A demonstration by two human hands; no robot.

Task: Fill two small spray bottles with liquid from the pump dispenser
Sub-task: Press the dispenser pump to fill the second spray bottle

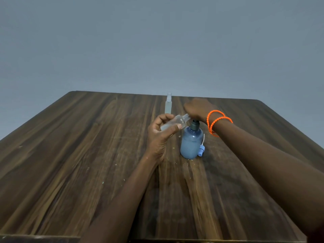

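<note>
A blue pump dispenser (191,142) stands upright near the table's middle, with pale liquid inside. My right hand (197,108) rests on top of its dark pump head, fingers curled over it. My left hand (158,135) holds a small clear spray bottle (177,122) tilted on its side, its open threaded neck against the pump's spout. A little liquid shows in that bottle. Its blue spray cap with a thin tube (201,149) lies beside the dispenser's base on the right. A second small spray bottle (168,104), capped and upright, stands behind them near the far edge.
The wooden table (87,155) stretches wide on both sides, with small white specks near the dispenser. A plain grey wall rises behind it. Two orange bracelets (216,122) circle my right wrist.
</note>
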